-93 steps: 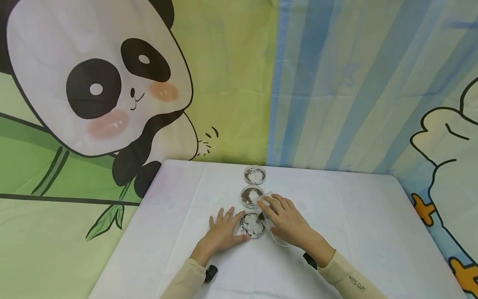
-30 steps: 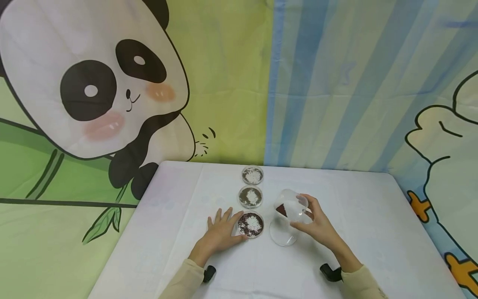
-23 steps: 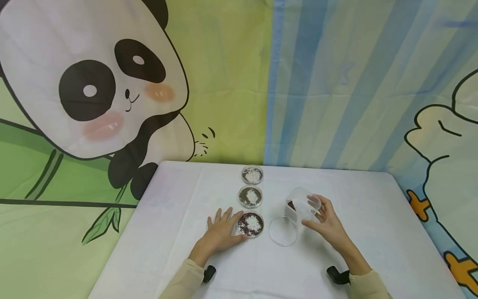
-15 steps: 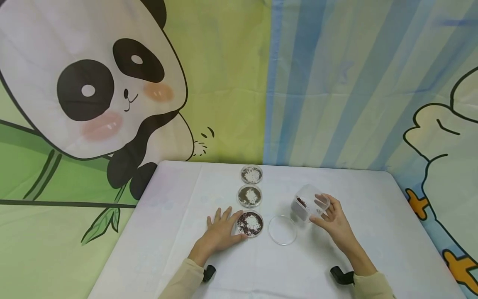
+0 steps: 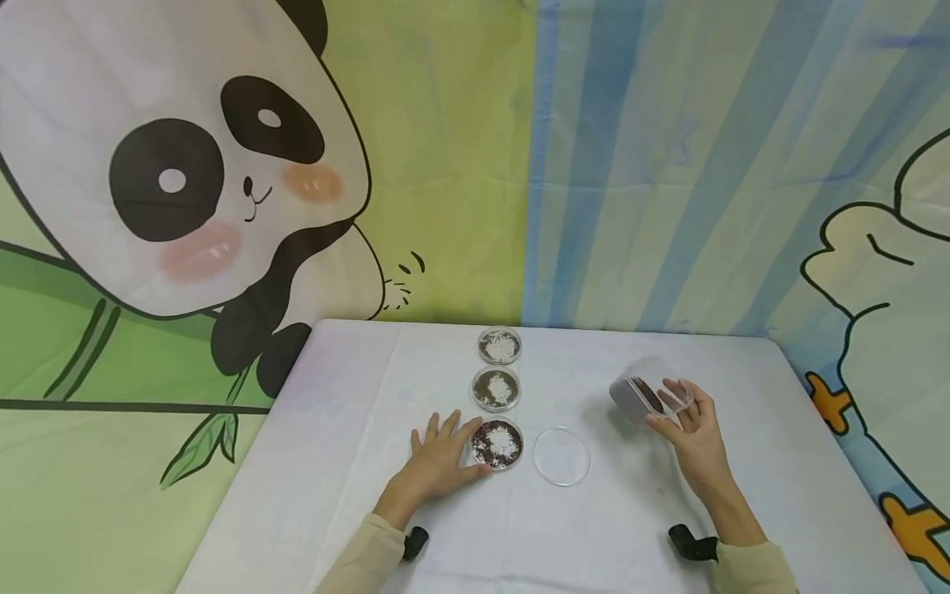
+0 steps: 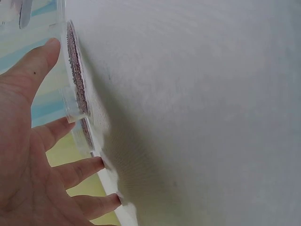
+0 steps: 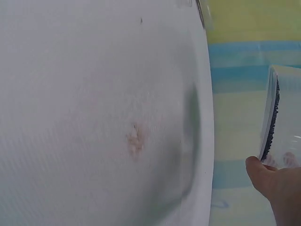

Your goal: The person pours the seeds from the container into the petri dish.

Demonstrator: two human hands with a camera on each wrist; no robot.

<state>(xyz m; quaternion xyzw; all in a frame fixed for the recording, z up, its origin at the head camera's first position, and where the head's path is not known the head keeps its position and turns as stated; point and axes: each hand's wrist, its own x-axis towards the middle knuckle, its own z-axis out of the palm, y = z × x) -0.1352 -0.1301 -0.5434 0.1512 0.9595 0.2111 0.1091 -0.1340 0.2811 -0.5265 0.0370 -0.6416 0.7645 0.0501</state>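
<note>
My left hand [image 5: 438, 469] lies on the table with fingers spread, its thumb and index fingertip at the rim of the nearest petri dish [image 5: 510, 466]. That dish holds dark brown granules topped with white powder. In the left wrist view the petri dish [image 6: 76, 70] appears edge-on beside the straight fingers. My right hand [image 5: 701, 441] grips a clear plastic tub [image 5: 627, 400] by its rim, tilted, with brown granules [image 5: 647, 394] inside. In the right wrist view, the thumb presses the tub [image 7: 288, 113] at its lower edge.
Two more filled petri dishes, a middle one [image 5: 496, 410] and a far one [image 5: 500, 363], line up behind the nearest. A clear round lid or shallow dish [image 5: 536, 456] lies right of it on the white-covered table [image 5: 356, 388]. A printed panda curtain [image 5: 445, 165] hangs behind.
My right hand has moved away from over the nearest dish, carrying the tub rightward and tilting it back. That dish shows more brown and a white heap. My left hand has stayed put.
</note>
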